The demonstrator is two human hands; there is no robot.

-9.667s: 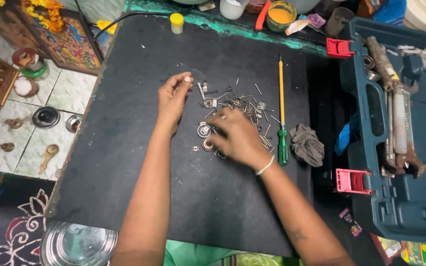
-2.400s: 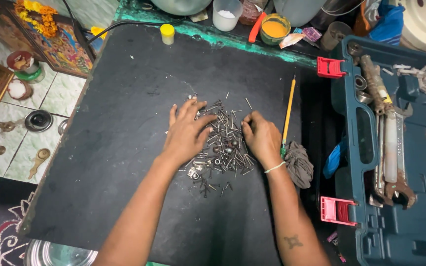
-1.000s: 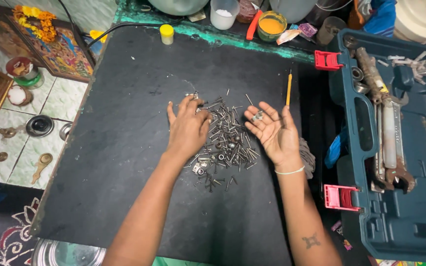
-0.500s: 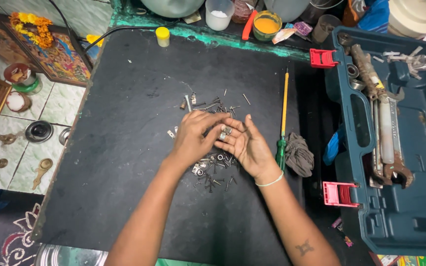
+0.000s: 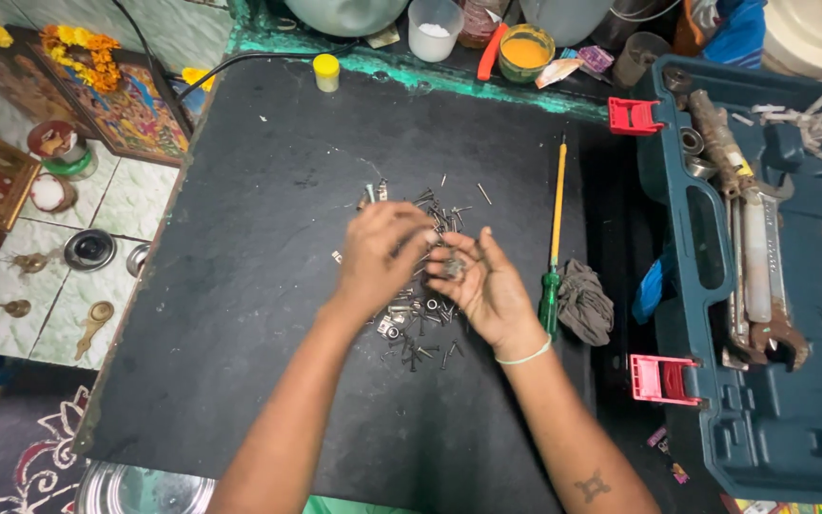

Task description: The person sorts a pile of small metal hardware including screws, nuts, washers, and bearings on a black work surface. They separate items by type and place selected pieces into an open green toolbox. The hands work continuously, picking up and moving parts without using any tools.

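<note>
Cupped open, right hand cradles small screws; left hand picks there; toolbox holds wrenches.

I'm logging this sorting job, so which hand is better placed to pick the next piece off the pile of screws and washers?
Probably the left hand: its fingers point down over the pile of screws and washers on the black mat. The right hand is turned palm-up, cupping small metal pieces.

We read this as a home workbench corner: black mat, open blue tool case with wrenches, screwdriver, paint cups, tiled floor with brassware.
</note>
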